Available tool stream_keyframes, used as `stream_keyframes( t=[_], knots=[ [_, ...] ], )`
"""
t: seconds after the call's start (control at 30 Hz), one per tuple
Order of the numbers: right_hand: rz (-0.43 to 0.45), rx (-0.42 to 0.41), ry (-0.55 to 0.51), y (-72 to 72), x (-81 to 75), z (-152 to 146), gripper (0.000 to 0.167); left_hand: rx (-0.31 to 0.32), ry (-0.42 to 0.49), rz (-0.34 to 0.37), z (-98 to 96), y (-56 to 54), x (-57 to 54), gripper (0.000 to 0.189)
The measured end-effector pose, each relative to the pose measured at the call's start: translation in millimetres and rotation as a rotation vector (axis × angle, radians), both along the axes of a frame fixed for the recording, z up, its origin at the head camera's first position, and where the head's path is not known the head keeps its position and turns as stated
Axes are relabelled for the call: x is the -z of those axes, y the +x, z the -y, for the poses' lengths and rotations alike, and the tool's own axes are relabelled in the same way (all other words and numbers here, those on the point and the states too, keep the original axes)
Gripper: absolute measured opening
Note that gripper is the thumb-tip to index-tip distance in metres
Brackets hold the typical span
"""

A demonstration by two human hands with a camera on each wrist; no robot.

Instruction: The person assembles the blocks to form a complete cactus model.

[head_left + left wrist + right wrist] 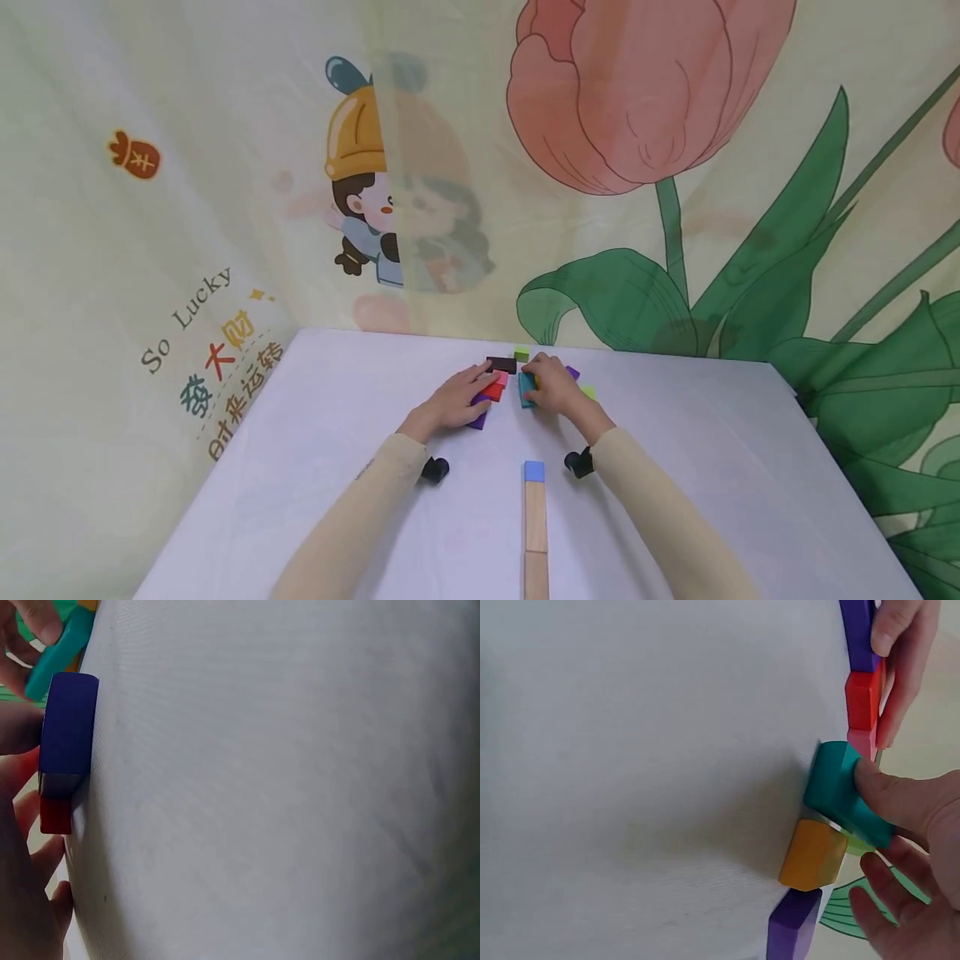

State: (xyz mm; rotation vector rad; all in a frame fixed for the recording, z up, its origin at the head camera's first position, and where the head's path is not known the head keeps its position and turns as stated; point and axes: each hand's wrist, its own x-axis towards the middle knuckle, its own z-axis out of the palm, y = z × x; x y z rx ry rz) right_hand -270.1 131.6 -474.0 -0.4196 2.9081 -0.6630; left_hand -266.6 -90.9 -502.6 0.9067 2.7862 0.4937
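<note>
Table (pixel 360 400) runs under and well past both grips. Right grip (pixel 555 385): pinching the teal block (pixel 832 776), thumb against one side, fingers opposite, block tilted. Judging by looks: light, stiff, hard to break, maybe slick on the smooth faces; I'd hold mid-length across opposite long faces. Orange block (pixel 806 859) just beside it, near right grip's fingers. Left grip (pixel 455 398): not clenched, thumb on purple block (pixel 859 637), fingers extended along red block (pixel 862 701) and pink block (pixel 864 738). No container visible near either grip.
</note>
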Motion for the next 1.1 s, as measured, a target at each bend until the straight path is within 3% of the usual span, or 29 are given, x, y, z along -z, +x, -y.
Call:
stream_keyframes(
  t=[0.27, 0.47, 0.77, 1.1],
  knots=[
    [-0.01, 0.039, -0.271, 17.2, -2.9, -14, 0.025, -0.001, 0.017, 0.003, -0.4, 0.4, -0.4, 0.061],
    [0.129, 0.021, -0.395, 33.5, -8.0, -29, 0.022, -0.006, 0.006, 0.003, -0.8, -0.5, 1.7, 0.061],
    [0.28, 0.0, -0.502, 46.8, 5.5, -37, 0.024, -0.016, 0.013, 0.0, -0.1, -0.3, 1.5, 0.061],
    [0.323, -0.027, -0.516, 51.5, 13.9, -38, 0.024, -0.02, 0.006, 0.014, -1.7, 0.3, 2.1, 0.062]
  ],
)
